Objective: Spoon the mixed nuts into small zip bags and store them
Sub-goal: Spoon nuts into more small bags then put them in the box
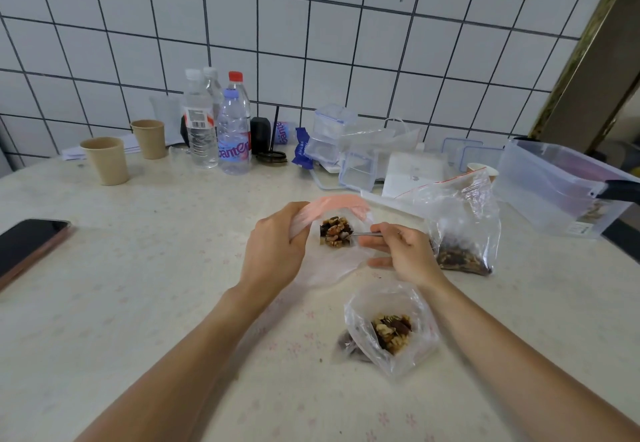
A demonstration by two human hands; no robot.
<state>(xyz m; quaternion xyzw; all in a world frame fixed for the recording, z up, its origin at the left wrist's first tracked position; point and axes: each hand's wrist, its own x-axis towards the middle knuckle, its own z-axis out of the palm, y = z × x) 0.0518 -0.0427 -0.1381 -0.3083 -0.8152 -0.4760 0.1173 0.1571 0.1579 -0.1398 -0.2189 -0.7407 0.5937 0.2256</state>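
The bowl of the thin metal spoon (367, 233) is buried among the mixed nuts, the black phone (29, 245) is cut by the left edge, and the print on the clear plastic water bottles (233, 129) is too blurred to read fully.

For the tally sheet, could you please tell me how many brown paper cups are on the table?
2: one brown paper cup at far left, another behind it, nearer the bottles. A third cup's rim may show at right.

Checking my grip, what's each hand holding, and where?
Left hand holds the bag by its mouth edge; right hand pinches the spoon handle.
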